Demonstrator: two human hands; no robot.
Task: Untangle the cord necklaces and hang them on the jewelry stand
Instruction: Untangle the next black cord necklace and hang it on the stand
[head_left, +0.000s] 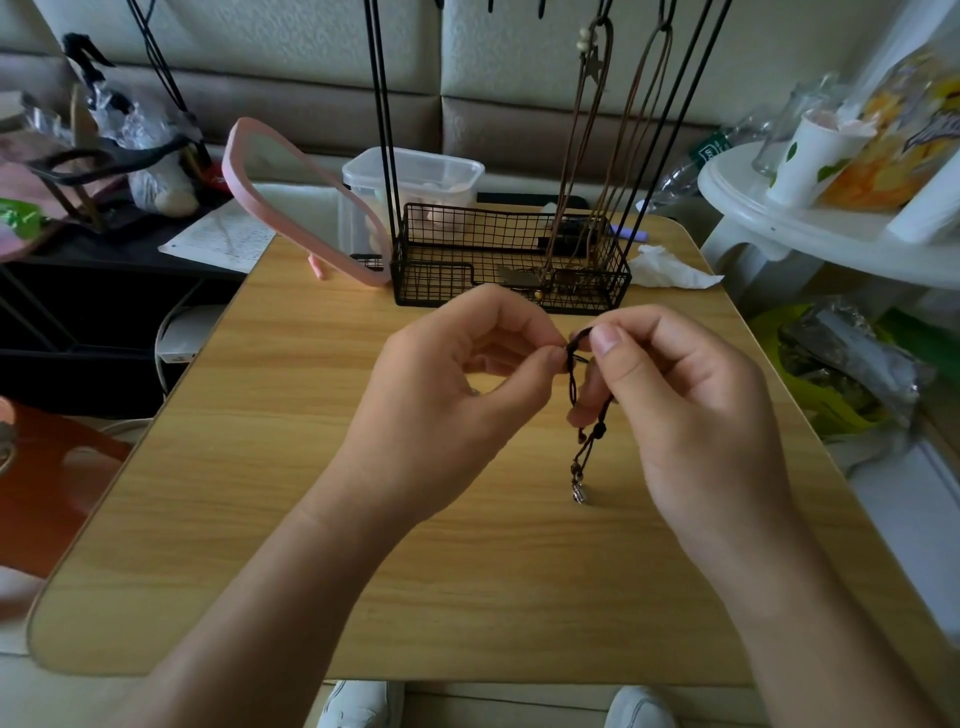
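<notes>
Presently I note left hand and right hand pinching the cord with their fingers, held clear of the counter, presumably so tangled ends hang free.

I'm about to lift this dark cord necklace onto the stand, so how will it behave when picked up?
Likely floppy: the cord necklace hangs limp below the left hand and right hand. Its small pendant at the lower end may swing. Probably light: a mere pinch holds it.

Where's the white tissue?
In the head view, the tissue lies on the wooden table, far right, beside the black wire basket.
</notes>
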